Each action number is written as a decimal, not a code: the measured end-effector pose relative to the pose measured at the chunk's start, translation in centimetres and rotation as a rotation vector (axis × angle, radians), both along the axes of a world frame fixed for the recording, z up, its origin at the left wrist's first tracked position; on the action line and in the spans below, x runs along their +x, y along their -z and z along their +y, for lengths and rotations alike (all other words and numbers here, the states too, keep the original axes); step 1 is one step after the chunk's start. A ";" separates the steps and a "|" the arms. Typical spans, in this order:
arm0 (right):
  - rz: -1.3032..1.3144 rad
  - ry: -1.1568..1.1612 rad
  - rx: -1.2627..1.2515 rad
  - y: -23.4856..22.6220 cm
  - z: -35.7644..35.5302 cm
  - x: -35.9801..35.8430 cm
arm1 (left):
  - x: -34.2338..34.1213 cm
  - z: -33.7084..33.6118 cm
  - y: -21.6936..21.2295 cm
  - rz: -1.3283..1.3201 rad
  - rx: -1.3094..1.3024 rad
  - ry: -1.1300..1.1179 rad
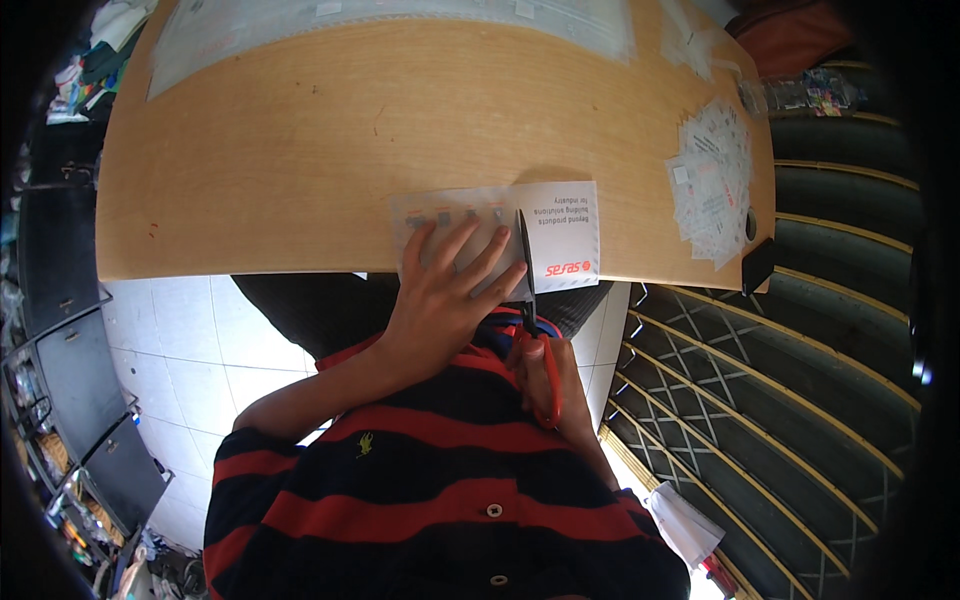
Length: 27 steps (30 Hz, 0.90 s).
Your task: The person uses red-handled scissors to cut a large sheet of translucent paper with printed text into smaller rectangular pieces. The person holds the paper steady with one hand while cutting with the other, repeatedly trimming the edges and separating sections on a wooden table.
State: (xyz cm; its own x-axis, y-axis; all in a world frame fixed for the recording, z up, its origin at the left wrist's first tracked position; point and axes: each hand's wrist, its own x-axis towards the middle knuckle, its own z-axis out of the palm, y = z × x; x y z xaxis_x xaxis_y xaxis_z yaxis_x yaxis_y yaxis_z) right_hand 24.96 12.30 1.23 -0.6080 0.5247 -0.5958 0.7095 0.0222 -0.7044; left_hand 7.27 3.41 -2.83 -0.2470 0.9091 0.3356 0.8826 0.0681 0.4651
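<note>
A printed white sheet lies at the table's near edge, its lettering upside down to me and its left part greyish. My left hand rests on that left part with fingers spread, pressing it against the tabletop. In my right hand, below the table edge, is a pair of scissors with red handles and dark blades. The blades point away from me across the sheet, just right of my left fingertips. They look nearly closed; whether the sheet is between them I cannot tell.
A pile of small printed pieces covers the right side of the wooden table. Large translucent sheets lie along the far edge. Dark cabinets stand at left, a slatted folding gate at right.
</note>
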 end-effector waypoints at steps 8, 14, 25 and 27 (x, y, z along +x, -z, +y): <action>0.002 -0.026 -0.002 -0.1 0.7 -0.8 | 0.4 -0.3 -0.1 -0.030 0.022 -0.011; 0.044 0.033 -0.044 -0.7 0.5 -1.4 | 0.5 -0.6 -0.1 -0.041 0.012 0.015; 0.029 0.048 -0.199 -0.1 1.8 -3.2 | 0.1 -1.0 -0.7 -0.002 -0.016 -0.041; 0.005 0.039 -0.199 -0.1 2.0 -3.7 | -0.4 -1.1 -0.9 0.016 -0.036 -0.051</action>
State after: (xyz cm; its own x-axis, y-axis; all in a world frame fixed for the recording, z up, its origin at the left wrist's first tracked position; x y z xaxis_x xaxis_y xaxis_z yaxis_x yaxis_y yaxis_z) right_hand 21.21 14.29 1.28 -0.5928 0.4204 -0.6869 0.7033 -0.1453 -0.6959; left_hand 6.90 2.30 -1.93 -0.2885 0.9067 0.3076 0.8848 0.1298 0.4474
